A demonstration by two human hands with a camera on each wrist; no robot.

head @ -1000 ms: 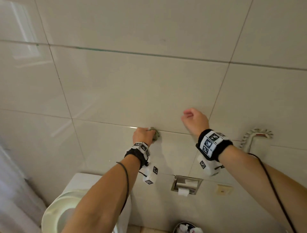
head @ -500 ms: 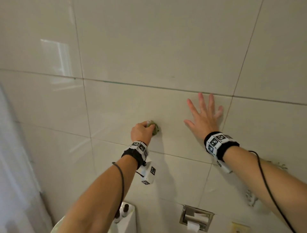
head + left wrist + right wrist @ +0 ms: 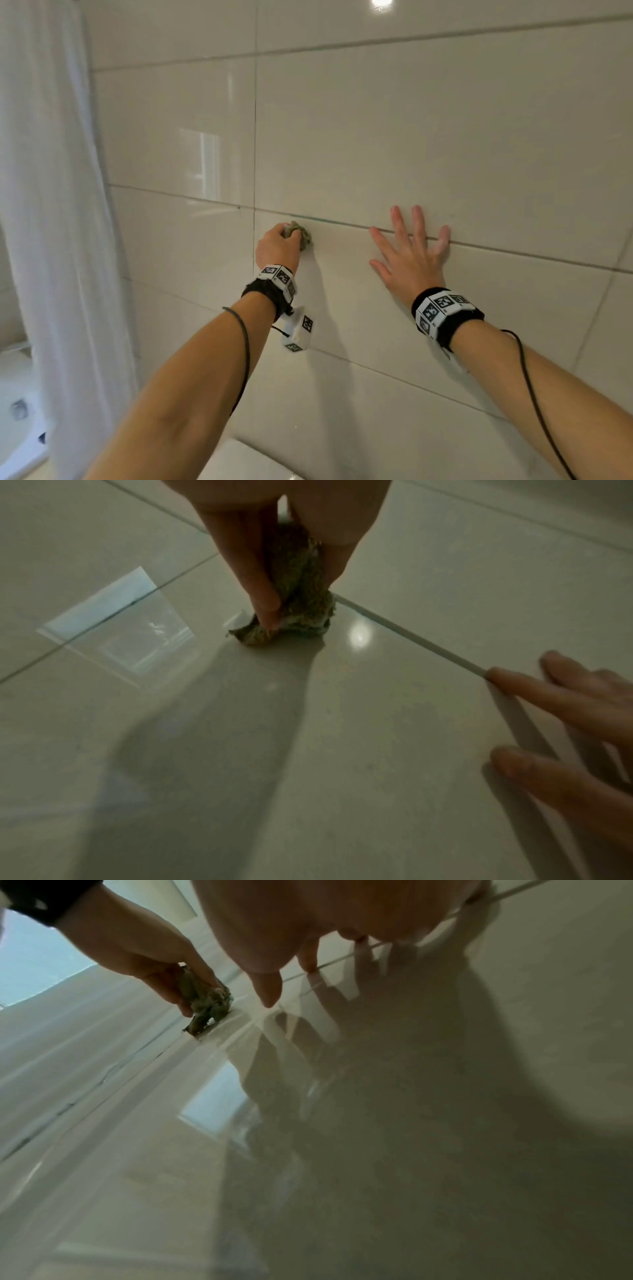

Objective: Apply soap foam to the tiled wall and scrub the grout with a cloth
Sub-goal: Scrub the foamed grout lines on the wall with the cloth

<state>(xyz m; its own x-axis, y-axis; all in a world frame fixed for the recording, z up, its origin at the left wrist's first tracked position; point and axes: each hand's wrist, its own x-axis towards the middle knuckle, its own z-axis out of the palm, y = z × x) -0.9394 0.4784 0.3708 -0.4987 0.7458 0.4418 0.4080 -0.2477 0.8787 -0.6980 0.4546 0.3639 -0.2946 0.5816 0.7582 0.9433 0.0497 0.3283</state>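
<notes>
My left hand (image 3: 278, 247) grips a small bunched olive-green cloth (image 3: 302, 235) and presses it against the glossy cream tiled wall (image 3: 445, 130), just below a horizontal grout line (image 3: 513, 250). The left wrist view shows the cloth (image 3: 301, 599) pinched between thumb and fingers, touching the tile beside the grout line (image 3: 411, 639). My right hand (image 3: 407, 253) lies flat on the wall to the right, fingers spread across the same grout line. From the right wrist view the cloth (image 3: 205, 999) is in the left hand (image 3: 150, 958). No foam shows on the tiles.
A white shower curtain (image 3: 51, 222) hangs at the left, with a white tub edge (image 3: 17, 428) beneath it. The top of a white toilet tank (image 3: 246, 462) sits below my arms. A vertical grout line (image 3: 255, 137) runs up just left of the cloth.
The view has tilted up and my hands have risen along the wall. My right hand went from a loose fist to flat with fingers spread on the tile. My left hand kept hold of the cloth.
</notes>
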